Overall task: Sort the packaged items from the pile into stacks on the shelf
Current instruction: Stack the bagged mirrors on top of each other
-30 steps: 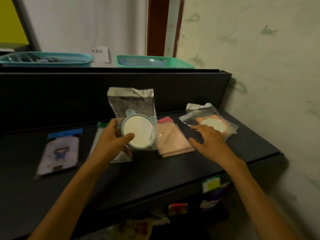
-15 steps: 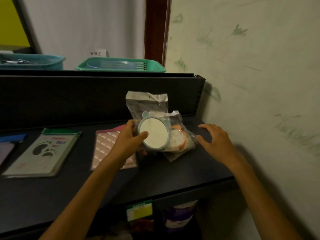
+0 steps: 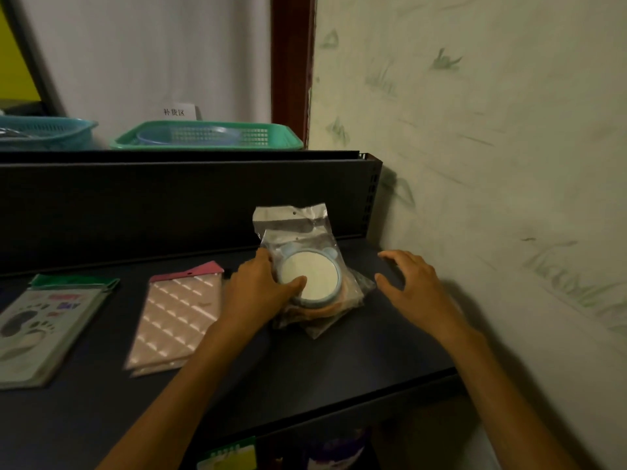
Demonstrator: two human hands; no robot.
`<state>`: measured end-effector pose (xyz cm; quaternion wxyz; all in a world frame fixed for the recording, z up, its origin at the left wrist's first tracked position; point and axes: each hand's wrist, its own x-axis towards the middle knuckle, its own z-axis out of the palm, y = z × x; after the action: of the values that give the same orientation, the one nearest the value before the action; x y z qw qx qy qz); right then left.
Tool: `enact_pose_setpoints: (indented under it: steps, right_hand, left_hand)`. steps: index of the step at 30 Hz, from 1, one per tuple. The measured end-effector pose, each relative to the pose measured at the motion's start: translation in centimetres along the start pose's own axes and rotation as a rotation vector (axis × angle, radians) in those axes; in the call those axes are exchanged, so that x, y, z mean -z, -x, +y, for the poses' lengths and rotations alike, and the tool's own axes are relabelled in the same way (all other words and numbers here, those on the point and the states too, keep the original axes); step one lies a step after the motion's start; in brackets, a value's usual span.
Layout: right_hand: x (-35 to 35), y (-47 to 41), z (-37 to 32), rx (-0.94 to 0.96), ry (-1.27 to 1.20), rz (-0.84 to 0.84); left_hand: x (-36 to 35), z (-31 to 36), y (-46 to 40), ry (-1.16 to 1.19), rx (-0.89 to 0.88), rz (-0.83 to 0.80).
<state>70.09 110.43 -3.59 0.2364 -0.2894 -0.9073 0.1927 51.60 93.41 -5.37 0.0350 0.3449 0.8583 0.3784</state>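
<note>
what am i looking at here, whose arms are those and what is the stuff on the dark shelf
There is no machine here. The arms belong to a person wearing a camera on the head, so the one picture looks forward and down at their own hands.

The left hand grips a bagged blue round mirror, setting it on top of a bagged orange mirror that lies on the black shelf. The right hand hovers beside them with spread fingers, holding nothing.

Further left on the shelf lie a pink quilted packet and a green packet with paw prints. Behind, on a higher ledge, stand two green plastic baskets.
</note>
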Motion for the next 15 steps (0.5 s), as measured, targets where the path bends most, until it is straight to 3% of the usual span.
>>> enact_pose_setpoints:
  steps: [8, 15]
  right_hand:
    - [-0.7, -0.5, -0.8, 0.032, -0.001, 0.008]
    - [-2.4, 0.3, -4.0, 0.153, -0.007, -0.008]
  left_hand:
    - [1.9, -1.4, 0.1, -0.266, -0.023, -0.111]
    - [6.2, -3.6, 3.0, -0.413, -0.114, -0.041]
